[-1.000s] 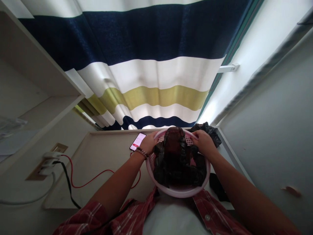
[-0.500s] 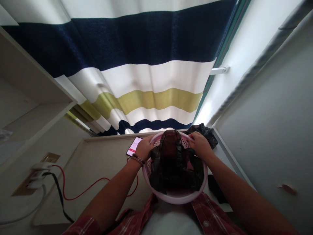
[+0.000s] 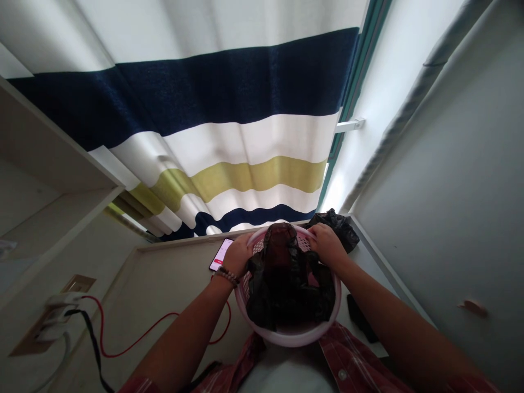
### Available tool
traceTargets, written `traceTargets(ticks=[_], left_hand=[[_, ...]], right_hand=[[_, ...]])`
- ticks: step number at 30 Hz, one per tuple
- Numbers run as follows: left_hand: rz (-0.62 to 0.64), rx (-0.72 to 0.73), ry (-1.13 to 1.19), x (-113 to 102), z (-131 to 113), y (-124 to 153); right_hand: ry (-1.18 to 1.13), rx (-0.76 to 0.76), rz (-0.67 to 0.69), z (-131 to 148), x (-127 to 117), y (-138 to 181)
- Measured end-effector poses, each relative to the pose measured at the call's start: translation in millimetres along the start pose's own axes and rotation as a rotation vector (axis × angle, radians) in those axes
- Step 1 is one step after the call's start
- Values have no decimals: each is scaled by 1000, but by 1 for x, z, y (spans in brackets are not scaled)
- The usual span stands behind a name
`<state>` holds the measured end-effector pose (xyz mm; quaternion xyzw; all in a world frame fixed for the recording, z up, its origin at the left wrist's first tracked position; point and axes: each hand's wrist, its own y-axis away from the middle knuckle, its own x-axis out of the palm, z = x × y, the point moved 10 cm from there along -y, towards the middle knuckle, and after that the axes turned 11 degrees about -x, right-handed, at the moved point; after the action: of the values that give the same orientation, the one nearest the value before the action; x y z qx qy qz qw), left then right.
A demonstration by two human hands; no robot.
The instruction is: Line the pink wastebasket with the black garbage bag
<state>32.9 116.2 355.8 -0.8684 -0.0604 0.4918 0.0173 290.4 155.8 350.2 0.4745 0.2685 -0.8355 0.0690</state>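
Close to my body is a round pink plastic basket with perforated sides. A thin black plastic bag lines it, bunched up and standing higher toward the far rim. My left hand, with a beaded bracelet at the wrist, grips the far left part of the rim. On the far right part, my right hand is closed around the rim too. The fingertips of both hands are partly hidden by the basket and bag.
A lit phone lies beside my left hand, near a red cable running from the wall sockets. Behind my right hand sits another black plastic bag. A dark flat object lies right of the basket. A striped curtain hangs beyond.
The whole view has shifted slightly, with the curtain, desk and basket appearing lower and a little to the left. Both hands keep the same hold on the basket.
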Motion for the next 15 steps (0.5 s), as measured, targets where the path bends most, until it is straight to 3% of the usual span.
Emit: traceTargets(ticks=[7, 15], left_hand=[[-12, 40, -52, 0, -5, -3], [26, -50, -133, -7, 2, -9]], right_hand=[[37, -38, 16, 9, -4, 0], [144, -42, 35, 18, -14, -1]])
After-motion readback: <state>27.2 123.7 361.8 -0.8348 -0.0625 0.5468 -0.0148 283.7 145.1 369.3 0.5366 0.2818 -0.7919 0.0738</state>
